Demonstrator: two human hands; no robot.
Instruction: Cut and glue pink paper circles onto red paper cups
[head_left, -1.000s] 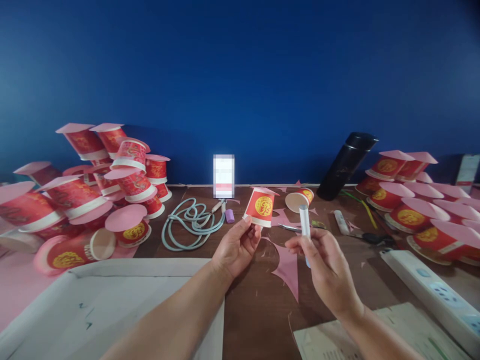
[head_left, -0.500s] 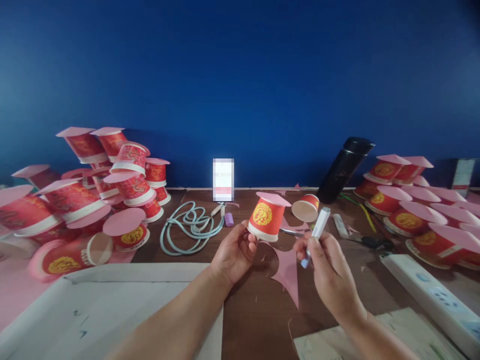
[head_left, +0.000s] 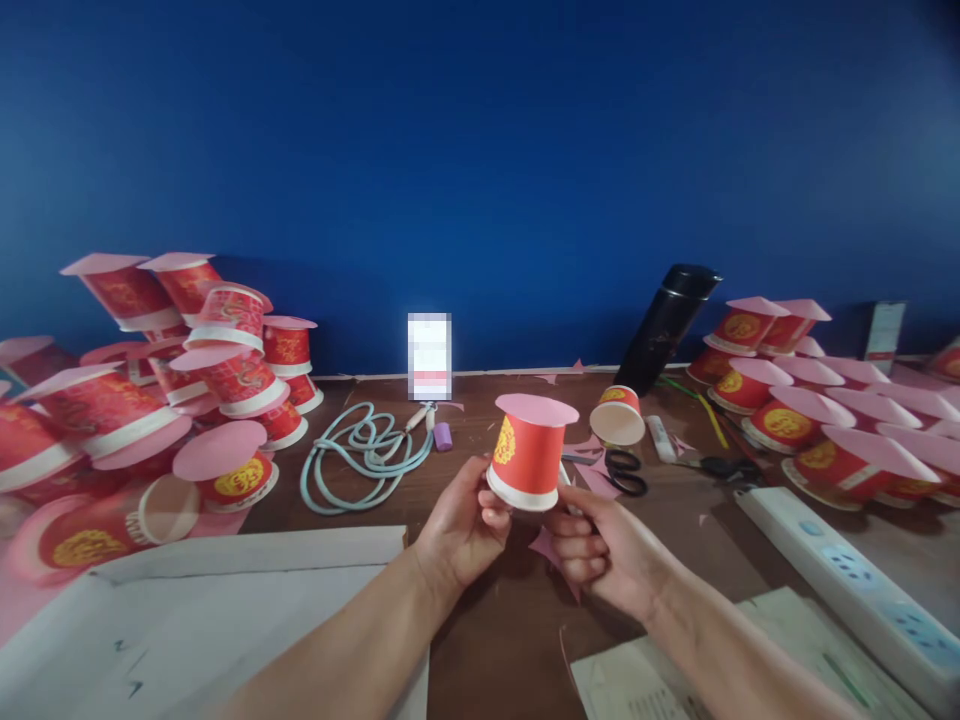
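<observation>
My left hand (head_left: 463, 520) pinches the white rim of an upside-down red paper cup (head_left: 527, 456) with a gold emblem and a pink paper disc stuck on its base. My right hand (head_left: 600, 545) is curled closed right beside the cup's rim, its index finger touching the cup. The white glue stick seen earlier is hidden in that fist or behind the cup; I cannot make it out. Both hands hover above the brown table (head_left: 495, 620), over a pink paper scrap (head_left: 541, 545).
Piles of pink-capped red cups sit at the left (head_left: 217, 380) and right (head_left: 795, 420). A light blue cable (head_left: 360, 450), black scissors (head_left: 626, 470), a tipped cup (head_left: 619, 415), a black bottle (head_left: 667, 315), a white power strip (head_left: 847, 570), a white board (head_left: 225, 600) and papers (head_left: 660, 670) surround the hands.
The cup turned upright-inverted and came nearer. My right hand dropped from holding the glue stick up and closed in beside the cup's rim. The view shifted slightly right.
</observation>
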